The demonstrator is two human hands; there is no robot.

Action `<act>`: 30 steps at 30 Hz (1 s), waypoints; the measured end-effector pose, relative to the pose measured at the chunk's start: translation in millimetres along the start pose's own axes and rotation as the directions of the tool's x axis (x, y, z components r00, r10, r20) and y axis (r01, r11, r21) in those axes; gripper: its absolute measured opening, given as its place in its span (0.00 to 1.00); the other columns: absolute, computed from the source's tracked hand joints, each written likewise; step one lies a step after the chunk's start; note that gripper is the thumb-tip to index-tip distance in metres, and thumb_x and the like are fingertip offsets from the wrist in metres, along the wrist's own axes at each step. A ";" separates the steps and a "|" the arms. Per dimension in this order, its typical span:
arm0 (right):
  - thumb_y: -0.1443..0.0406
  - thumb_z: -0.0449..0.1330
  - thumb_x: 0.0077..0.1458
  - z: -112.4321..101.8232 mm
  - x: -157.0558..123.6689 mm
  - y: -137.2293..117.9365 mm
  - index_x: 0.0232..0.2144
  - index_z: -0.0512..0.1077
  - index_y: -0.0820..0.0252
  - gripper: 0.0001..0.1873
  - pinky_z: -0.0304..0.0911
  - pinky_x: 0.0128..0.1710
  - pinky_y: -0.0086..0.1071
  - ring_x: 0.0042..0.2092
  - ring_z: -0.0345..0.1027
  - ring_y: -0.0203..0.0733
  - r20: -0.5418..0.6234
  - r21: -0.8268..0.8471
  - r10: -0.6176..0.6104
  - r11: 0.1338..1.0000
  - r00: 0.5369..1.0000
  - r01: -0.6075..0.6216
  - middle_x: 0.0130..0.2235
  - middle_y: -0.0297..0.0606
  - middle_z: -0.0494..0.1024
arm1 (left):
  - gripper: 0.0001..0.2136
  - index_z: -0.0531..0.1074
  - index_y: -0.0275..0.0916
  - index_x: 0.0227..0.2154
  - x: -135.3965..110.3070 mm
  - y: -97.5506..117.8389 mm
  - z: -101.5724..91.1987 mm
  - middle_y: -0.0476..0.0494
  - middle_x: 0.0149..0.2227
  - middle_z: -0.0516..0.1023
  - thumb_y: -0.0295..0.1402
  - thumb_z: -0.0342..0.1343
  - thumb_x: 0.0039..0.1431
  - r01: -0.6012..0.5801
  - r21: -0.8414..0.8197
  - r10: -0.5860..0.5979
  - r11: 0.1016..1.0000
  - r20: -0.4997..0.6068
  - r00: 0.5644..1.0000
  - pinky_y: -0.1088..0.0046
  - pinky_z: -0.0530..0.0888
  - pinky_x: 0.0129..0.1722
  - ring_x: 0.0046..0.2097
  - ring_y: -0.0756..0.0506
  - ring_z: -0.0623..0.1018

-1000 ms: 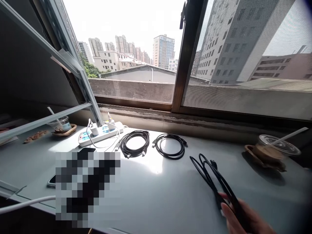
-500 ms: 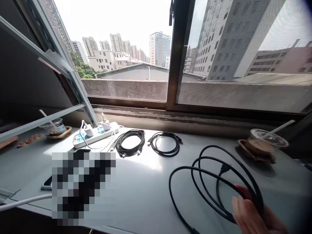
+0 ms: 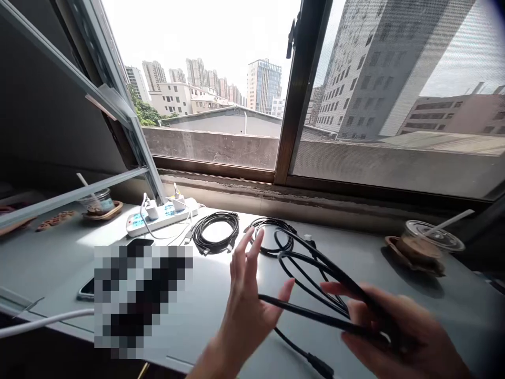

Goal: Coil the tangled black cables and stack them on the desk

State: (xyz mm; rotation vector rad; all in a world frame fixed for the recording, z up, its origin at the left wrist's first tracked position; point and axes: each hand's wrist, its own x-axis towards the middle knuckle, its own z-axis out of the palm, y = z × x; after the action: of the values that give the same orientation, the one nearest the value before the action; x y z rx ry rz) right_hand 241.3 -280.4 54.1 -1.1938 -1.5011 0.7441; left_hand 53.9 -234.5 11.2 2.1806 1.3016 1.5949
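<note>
**Black cable (image 3: pixel 315 315) in loose loops over the worktop (image 3: pixel 209 300)**

The right hand (image 3: pixel 398 326) is wrapped around a bunch of the cable's loops. The left hand (image 3: pixel 248 295) is spread wide, fingers up, one loop reaching between thumb and fingers; I can't tell from here whether it touches. One plug (image 3: pixel 320 364) shows below, between the hands. Beyond them sit a thick coil (image 3: pixel 198 235) and a thinner coil (image 3: pixel 272 254), side by side, with a power strip (image 3: pixel 165 224) to their left and an iced drink (image 3: pixel 420 247) well off right.

Black cable (image 3: pixel 315 315), loosely looped, in the right hand (image 3: pixel 418 322)
</note>
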 end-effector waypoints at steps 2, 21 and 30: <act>0.57 0.66 0.45 -3.1 19.8 -11.7 0.36 0.78 0.50 0.13 0.54 0.14 0.21 0.15 0.54 0.28 0.096 -0.130 -0.167 0.975 0.981 0.178 0.17 0.28 0.66 | 0.29 0.51 0.46 0.61 31.3 -2.1 1.7 0.39 0.59 0.61 0.35 0.55 0.59 0.070 -0.207 -0.053 0.976 0.087 0.995 0.60 0.65 0.57 0.59 0.41 0.63; 0.63 0.58 0.51 40.7 111.7 -23.6 0.27 0.73 0.63 0.08 0.49 0.14 0.20 0.15 0.51 0.25 -0.017 -0.205 -0.363 0.913 0.932 0.352 0.15 0.25 0.58 | 0.22 0.61 0.35 0.10 135.5 0.8 1.3 0.53 0.15 0.48 0.37 0.51 0.58 -0.049 -0.039 0.041 0.998 -0.186 0.982 0.74 0.52 0.22 0.20 0.54 0.52; 0.60 0.66 0.46 21.6 101.8 -31.6 0.34 0.78 0.60 0.12 0.32 0.09 0.23 0.09 0.40 0.24 -0.233 0.236 -0.119 0.956 0.965 0.175 0.09 0.22 0.53 | 0.18 0.55 0.37 0.13 137.5 -12.5 12.3 0.53 0.15 0.53 0.35 0.52 0.53 0.031 -0.181 -0.045 0.983 -0.074 0.996 0.75 0.54 0.23 0.21 0.53 0.55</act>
State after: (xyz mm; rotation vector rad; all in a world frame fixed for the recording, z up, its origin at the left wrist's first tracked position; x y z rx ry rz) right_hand 213.9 -191.7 111.0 -0.9255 -1.2565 0.6604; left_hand 65.9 -125.7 96.2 1.9943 1.1607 1.7249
